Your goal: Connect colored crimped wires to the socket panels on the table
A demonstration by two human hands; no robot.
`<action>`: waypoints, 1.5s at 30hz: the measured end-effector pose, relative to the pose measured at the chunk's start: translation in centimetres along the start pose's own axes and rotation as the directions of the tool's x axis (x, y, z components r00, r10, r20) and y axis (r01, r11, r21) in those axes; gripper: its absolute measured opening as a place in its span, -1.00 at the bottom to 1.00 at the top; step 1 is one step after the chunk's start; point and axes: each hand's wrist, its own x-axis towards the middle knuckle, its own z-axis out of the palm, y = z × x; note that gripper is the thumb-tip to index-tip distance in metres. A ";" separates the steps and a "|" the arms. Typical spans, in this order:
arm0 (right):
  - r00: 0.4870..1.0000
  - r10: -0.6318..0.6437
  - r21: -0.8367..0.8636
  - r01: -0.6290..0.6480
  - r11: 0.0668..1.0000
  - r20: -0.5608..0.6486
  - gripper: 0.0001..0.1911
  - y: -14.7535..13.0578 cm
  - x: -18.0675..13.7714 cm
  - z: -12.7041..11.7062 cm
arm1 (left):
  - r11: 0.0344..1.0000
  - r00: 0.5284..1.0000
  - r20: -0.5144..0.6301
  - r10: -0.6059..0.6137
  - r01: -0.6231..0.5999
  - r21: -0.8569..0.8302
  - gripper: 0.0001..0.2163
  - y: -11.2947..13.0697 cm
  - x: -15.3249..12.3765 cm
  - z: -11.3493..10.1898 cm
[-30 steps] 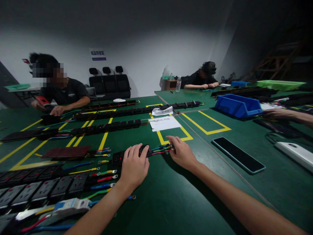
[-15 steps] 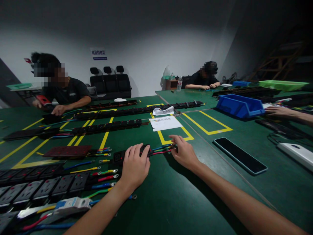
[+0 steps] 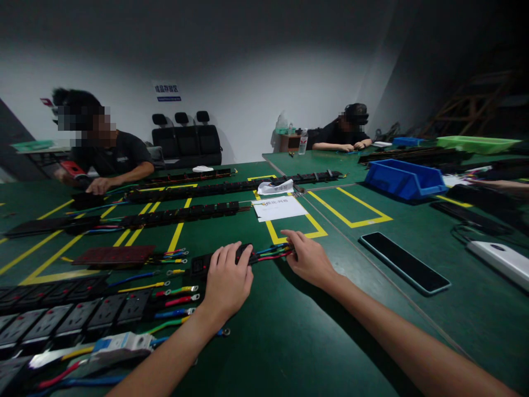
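My left hand (image 3: 229,281) is closed over a black socket module (image 3: 200,266) lying on the green table, its fingers across the top and covering most of it. Blue, green and red wires (image 3: 270,252) run out of the module's right end. My right hand (image 3: 309,259) pinches these wires near their ends, which the fingers hide. Just left of the module lie several loose leads with ring terminals (image 3: 194,298). Rows of black socket strips (image 3: 78,317) fill the near left, with a white and blue breaker (image 3: 124,344) in front of them.
A phone (image 3: 405,262) and a white device (image 3: 502,262) lie to the right, near a blue bin (image 3: 405,179). White paper (image 3: 281,209) and long black strips (image 3: 182,214) are ahead. Co-workers sit far left and far right; another person's arm (image 3: 504,186) enters at right.
My right hand's fingers have shifted slightly left and closed more along the wires. My left hand stays put. At the right edge, the other person's arm has drawn back to the right.
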 end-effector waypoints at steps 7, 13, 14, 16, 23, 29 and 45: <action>0.996 0.001 0.125 0.011 0.992 -0.090 -0.42 0.2 0.0 0.3 | 1.000 1.000 0.004 0.003 -0.003 0.006 -0.59 -0.1 0.0 0.0; 0.986 0.041 0.179 -0.011 0.984 -0.161 -0.49 0.2 0.0 0.2 | 1.000 1.000 0.017 0.004 -0.004 0.011 -0.60 -0.1 0.0 0.0; 0.987 0.042 0.173 -0.015 0.985 -0.153 -0.49 0.2 0.0 0.2 | 1.000 1.000 0.017 0.003 -0.004 0.010 -0.59 -0.1 -0.1 0.0; 0.986 0.045 0.175 -0.016 0.984 -0.162 -0.49 0.2 0.0 0.3 | 1.000 1.000 0.016 0.003 -0.003 0.009 -0.59 -0.1 -0.1 0.1; 0.985 0.066 0.165 -0.040 0.985 -0.157 -0.53 0.2 0.0 0.4 | 1.000 1.000 0.024 0.004 -0.004 0.013 -0.59 -0.1 -0.2 0.1; 0.988 0.056 0.072 -0.047 0.996 -0.141 -0.68 0.0 0.1 0.2 | 1.000 1.000 0.017 0.004 -0.004 0.010 -0.59 -0.1 -0.1 0.1; 0.907 -0.101 0.123 0.164 0.979 -0.409 -0.75 0.1 0.1 0.2 | 1.000 1.000 0.031 -0.006 0.006 -0.002 -0.58 -0.1 -0.1 0.3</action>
